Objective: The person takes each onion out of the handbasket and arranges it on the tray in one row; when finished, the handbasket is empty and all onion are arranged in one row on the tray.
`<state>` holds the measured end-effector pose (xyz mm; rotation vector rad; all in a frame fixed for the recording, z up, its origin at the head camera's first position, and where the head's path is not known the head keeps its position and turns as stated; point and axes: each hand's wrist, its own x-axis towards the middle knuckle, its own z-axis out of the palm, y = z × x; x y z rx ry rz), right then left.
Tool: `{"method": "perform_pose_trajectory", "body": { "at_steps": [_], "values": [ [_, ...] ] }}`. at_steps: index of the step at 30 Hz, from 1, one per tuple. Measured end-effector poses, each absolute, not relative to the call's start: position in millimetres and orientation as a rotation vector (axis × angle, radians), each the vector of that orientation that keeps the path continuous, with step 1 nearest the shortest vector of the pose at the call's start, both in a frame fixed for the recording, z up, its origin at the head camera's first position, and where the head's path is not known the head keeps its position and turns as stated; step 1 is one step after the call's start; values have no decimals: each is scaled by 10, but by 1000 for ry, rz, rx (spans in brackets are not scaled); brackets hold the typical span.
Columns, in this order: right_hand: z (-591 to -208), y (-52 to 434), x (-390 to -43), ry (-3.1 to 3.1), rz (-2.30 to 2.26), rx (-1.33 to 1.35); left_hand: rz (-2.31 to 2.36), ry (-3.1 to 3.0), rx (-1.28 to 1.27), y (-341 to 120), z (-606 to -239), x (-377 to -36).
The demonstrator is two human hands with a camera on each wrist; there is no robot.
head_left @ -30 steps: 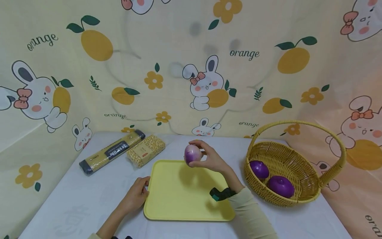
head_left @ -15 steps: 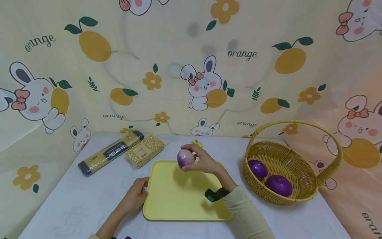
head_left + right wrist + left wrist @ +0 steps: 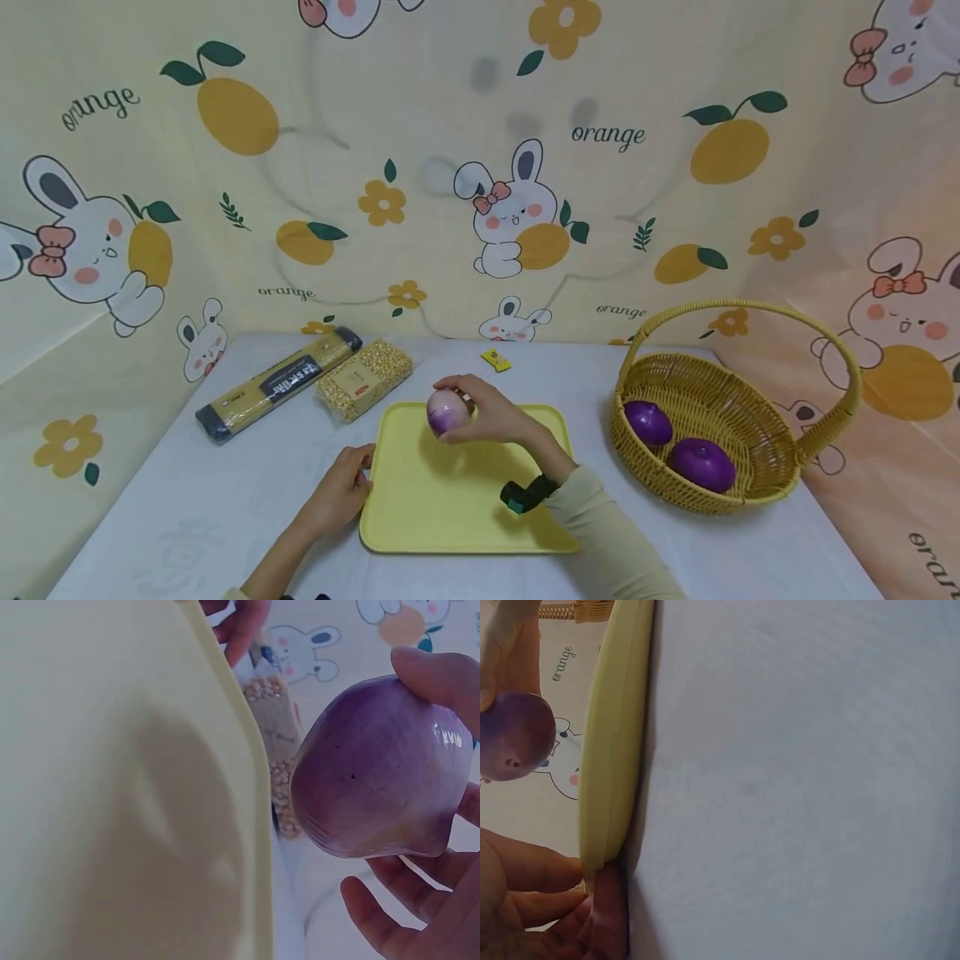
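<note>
My right hand (image 3: pixel 491 414) holds a purple-and-white onion (image 3: pixel 446 412) over the back part of the yellow tray (image 3: pixel 442 521). In the right wrist view, the thumb lies on one side of the glossy onion (image 3: pixel 375 769) and the fingers on the other. At the tray's left edge, my left hand (image 3: pixel 341 490) pinches the rim. The left wrist view shows the thumb and fingertips on either side of the tray corner (image 3: pixel 611 750). Two darker purple onions (image 3: pixel 702 466) lie in the wicker basket (image 3: pixel 750 417) to the right.
A long noodle-like package (image 3: pixel 277 383) and a clear bag of yellow kernels (image 3: pixel 365 379) lie behind the tray at left. One small yellow packet (image 3: pixel 496 360) is on the white-covered table (image 3: pixel 187 492) near the back. The basket's tall handle (image 3: pixel 750 307) arches up.
My right hand has carried the onion leftward and slightly lower over the tray, uncovering the small yellow packet. The left hand keeps its place on the rim.
</note>
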<state>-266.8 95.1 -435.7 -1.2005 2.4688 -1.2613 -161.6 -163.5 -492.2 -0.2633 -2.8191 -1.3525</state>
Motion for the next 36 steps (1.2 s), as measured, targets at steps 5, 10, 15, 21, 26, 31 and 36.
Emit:
{"method": "perform_pose_trajectory", "body": {
  "at_steps": [5, 10, 15, 21, 26, 31, 36],
  "values": [
    [-4369, 876, -2655, 2454, -1230, -1238, -1348, -2809, -283, -1634, -4921, -1624],
    [-4379, 793, -2639, 2458, -1183, -1228, -1351, -2813, -276, -1633, -4903, -1626],
    [-4413, 716, -2626, 2482, -1098, -1211, -1345, -2821, -265, -1628, -4894, -1624],
    [-4462, 652, -2597, 2507, -992, -1196, -1328, -2819, -272, -1621, -4899, -1608],
    [-4512, 611, -2586, 2509, -959, -1193, -1325, -2810, -270, -1620, -4908, -1599],
    [-4521, 585, -2559, 2514, -939, -1190, -1329, -2812, -264, -1617, -4907, -1591],
    [-4512, 564, -2547, 2520, -918, -1184, -1327, -2812, -263, -1622, -4911, -1601]
  ]
}}
